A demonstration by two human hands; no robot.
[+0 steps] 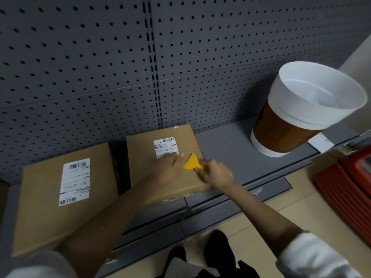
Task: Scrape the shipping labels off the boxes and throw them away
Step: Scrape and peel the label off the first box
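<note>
Two cardboard boxes flat on grey shelf (224, 149) against pegboard. Left hand (170, 164) fingers pressed together flat on lower edge of shipping label (165, 146) on right box (180, 177), mid-shelf. Right hand (215, 173) pinching yellow scraper (191, 163), blade just beside label. Left box (40, 207) with label (75, 181) intact. White-lined bin (297, 117) at shelf's right end.

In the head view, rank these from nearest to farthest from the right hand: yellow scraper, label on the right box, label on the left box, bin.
1. Yellow scraper: held in the right hand.
2. Label on the right box: just left of the hand, under the left hand.
3. Bin: up and to the right on the shelf.
4. Label on the left box: far left.
</note>
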